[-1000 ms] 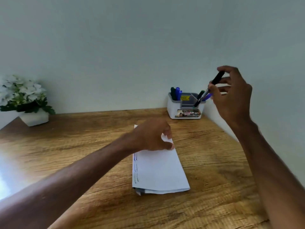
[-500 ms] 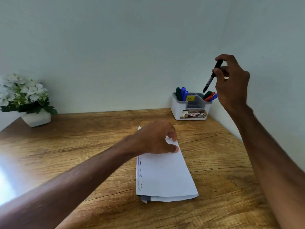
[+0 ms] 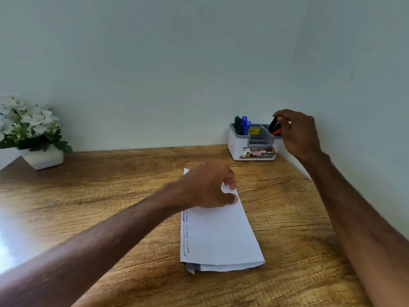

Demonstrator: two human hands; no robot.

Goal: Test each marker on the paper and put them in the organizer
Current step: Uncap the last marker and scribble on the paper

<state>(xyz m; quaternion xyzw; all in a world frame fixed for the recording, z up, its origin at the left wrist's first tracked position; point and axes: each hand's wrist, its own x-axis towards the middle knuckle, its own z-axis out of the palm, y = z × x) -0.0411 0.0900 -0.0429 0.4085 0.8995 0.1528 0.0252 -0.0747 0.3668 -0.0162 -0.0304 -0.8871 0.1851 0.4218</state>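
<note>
A folded white paper lies on the wooden desk, with squiggly ink lines along its left edge. My left hand rests on the paper's far end, fingertips touching it. The white and grey organizer stands at the back right corner. Green and blue markers stand in its left slot. My right hand is at the organizer's right slot, fingers pinching a black marker that sits among red and other markers there.
A white pot of white flowers stands at the back left of the desk. Walls close in behind and on the right. Bright glare covers the desk's left front.
My right hand has dropped from above the organizer down to its right slot, carrying the black marker into it. My left hand stays on the paper.
</note>
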